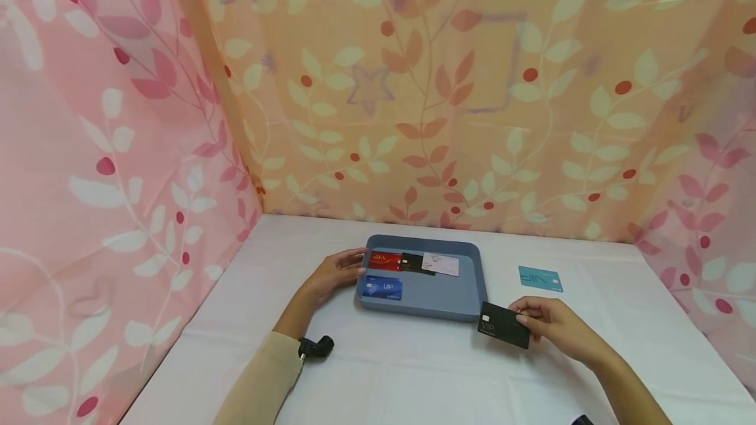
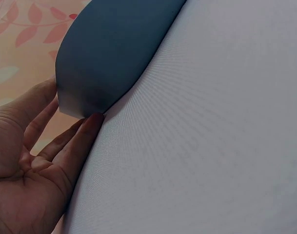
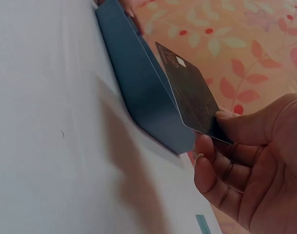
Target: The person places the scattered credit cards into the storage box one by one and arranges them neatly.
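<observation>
My right hand (image 1: 552, 323) pinches a black VIP card (image 1: 503, 325) by one end between thumb and fingers. The card is held tilted beside the near right corner of a blue-grey tray (image 1: 437, 302). My left hand (image 1: 335, 275) touches the tray's left side, its fairly straight fingertips against the wall and rim. Inside the tray, a red card (image 1: 384, 261), another black card (image 1: 413, 263) and a pale patterned card (image 1: 444, 265) lie overlapping in a row. A blue VIP card (image 1: 382, 287) lies nearer the front.
A teal card (image 1: 540, 278) lies on the white tablecloth (image 1: 390, 372), right of the tray. Leaf-patterned fabric (image 1: 437, 84) hangs behind the table and along both sides. A black wrist device (image 1: 315, 347) is strapped at the left sleeve.
</observation>
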The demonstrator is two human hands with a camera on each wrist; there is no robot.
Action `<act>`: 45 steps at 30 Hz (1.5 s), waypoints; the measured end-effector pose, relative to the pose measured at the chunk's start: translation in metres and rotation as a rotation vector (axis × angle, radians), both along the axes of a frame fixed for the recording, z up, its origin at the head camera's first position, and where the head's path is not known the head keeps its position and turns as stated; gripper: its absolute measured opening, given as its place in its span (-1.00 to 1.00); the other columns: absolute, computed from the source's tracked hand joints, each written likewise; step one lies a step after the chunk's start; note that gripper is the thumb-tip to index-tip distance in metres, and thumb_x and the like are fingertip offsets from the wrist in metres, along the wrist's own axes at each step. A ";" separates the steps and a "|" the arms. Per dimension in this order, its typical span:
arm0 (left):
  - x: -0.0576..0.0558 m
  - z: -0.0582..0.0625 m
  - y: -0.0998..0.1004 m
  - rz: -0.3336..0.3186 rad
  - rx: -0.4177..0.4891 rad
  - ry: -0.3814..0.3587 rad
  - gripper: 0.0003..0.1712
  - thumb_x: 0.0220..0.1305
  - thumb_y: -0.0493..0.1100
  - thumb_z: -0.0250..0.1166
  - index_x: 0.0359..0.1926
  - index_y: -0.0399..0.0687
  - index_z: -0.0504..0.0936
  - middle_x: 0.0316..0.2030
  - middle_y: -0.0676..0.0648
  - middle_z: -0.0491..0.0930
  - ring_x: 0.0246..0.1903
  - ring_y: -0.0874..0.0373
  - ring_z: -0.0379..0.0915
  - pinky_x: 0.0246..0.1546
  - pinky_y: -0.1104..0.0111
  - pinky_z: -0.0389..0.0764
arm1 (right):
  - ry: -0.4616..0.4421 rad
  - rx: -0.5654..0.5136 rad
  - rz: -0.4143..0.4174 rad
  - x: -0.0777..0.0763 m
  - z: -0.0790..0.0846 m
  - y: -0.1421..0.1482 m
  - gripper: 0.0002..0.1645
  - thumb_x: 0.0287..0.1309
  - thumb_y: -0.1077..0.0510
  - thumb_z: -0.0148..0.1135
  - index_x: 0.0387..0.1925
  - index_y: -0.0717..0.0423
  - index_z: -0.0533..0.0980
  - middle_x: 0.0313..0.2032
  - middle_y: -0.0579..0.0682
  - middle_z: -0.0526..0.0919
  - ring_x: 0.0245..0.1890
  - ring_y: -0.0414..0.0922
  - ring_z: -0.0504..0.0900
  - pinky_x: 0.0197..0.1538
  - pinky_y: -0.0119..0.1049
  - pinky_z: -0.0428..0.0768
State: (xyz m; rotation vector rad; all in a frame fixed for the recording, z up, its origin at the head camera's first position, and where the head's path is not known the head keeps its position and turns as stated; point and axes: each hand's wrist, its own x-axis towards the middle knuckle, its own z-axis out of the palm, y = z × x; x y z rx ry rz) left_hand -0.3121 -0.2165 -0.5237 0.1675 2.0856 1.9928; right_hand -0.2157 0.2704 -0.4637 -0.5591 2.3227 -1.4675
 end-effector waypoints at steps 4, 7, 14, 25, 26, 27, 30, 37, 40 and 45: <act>0.000 0.001 0.001 -0.023 0.027 0.007 -0.33 0.31 -0.25 0.40 0.42 -0.01 0.46 0.40 -0.18 0.40 0.38 -0.10 0.34 0.25 0.12 0.52 | 0.046 0.027 -0.005 0.000 0.002 -0.006 -0.68 0.44 0.22 0.16 0.08 0.38 0.53 -0.14 0.18 0.70 -0.35 -0.13 0.65 -0.37 -0.26 0.67; 0.000 0.002 0.001 -0.032 0.041 0.008 -0.33 0.33 -0.28 0.38 0.43 -0.05 0.44 0.41 -0.21 0.38 0.38 -0.11 0.33 0.25 0.11 0.52 | 0.055 0.042 -0.017 -0.002 0.004 -0.011 -0.70 0.45 0.22 0.16 0.07 0.36 0.55 -0.14 0.18 0.69 -0.36 -0.11 0.64 -0.37 -0.26 0.67; 0.002 0.004 0.002 -0.022 0.020 0.001 -0.34 0.35 -0.28 0.37 0.44 -0.03 0.43 0.42 -0.20 0.37 0.40 -0.11 0.31 0.26 0.11 0.50 | 0.042 0.073 -0.088 -0.003 0.011 -0.021 -0.69 0.42 0.22 0.18 0.08 0.35 0.55 -0.13 0.18 0.67 -0.39 -0.05 0.61 -0.37 -0.26 0.67; -0.001 0.003 0.002 0.006 0.022 0.016 -0.36 0.31 -0.28 0.39 0.40 -0.01 0.49 0.38 -0.19 0.43 0.35 -0.09 0.37 0.23 0.10 0.54 | 0.098 0.100 -0.138 -0.008 0.025 -0.035 -0.74 0.41 0.27 0.18 0.05 0.31 0.58 -0.18 0.13 0.69 -0.39 -0.06 0.60 -0.38 -0.28 0.66; 0.000 0.003 0.002 0.007 0.021 0.015 -0.36 0.32 -0.28 0.39 0.40 -0.01 0.48 0.38 -0.19 0.43 0.35 -0.10 0.38 0.23 0.10 0.54 | 0.104 0.102 -0.135 -0.008 0.025 -0.037 -0.75 0.41 0.28 0.18 0.04 0.31 0.58 -0.19 0.13 0.69 -0.40 -0.05 0.60 -0.38 -0.27 0.66; 0.000 0.002 0.002 0.007 0.021 0.012 -0.35 0.32 -0.28 0.39 0.40 -0.01 0.48 0.38 -0.19 0.43 0.35 -0.10 0.37 0.23 0.10 0.54 | 0.109 0.103 -0.133 -0.009 0.026 -0.039 -0.75 0.41 0.28 0.18 0.03 0.31 0.58 -0.20 0.13 0.69 -0.40 -0.05 0.60 -0.39 -0.27 0.66; 0.001 0.002 0.003 0.009 0.017 -0.004 -0.35 0.31 -0.26 0.41 0.40 0.02 0.49 0.38 -0.17 0.43 0.35 -0.08 0.38 0.24 0.10 0.52 | 0.117 0.115 -0.139 -0.010 0.028 -0.044 -0.75 0.40 0.29 0.18 0.03 0.30 0.59 -0.21 0.12 0.69 -0.41 -0.04 0.59 -0.39 -0.26 0.66; 0.001 -0.002 0.002 0.001 0.028 -0.014 -0.35 0.29 -0.25 0.42 0.39 0.06 0.51 0.38 -0.16 0.43 0.36 -0.08 0.38 0.24 0.11 0.53 | 0.110 0.134 -0.155 -0.017 0.035 -0.057 -0.74 0.40 0.27 0.19 0.05 0.27 0.60 -0.20 0.10 0.70 -0.40 -0.02 0.57 -0.38 -0.24 0.67; 0.000 -0.002 0.001 -0.004 0.030 -0.014 -0.36 0.30 -0.26 0.41 0.39 0.06 0.51 0.38 -0.15 0.43 0.36 -0.07 0.38 0.24 0.11 0.53 | 0.114 0.122 -0.134 -0.022 0.038 -0.062 -0.74 0.40 0.28 0.18 0.04 0.30 0.60 -0.20 0.11 0.70 -0.42 -0.03 0.56 -0.40 -0.24 0.66; 0.000 0.000 0.001 -0.005 0.030 -0.011 -0.35 0.30 -0.25 0.41 0.40 0.04 0.50 0.38 -0.15 0.43 0.35 -0.06 0.38 0.25 0.11 0.52 | 0.126 0.100 -0.115 -0.032 0.042 -0.068 -0.74 0.40 0.32 0.17 0.04 0.35 0.59 -0.25 0.12 0.69 -0.47 -0.05 0.55 -0.43 -0.26 0.66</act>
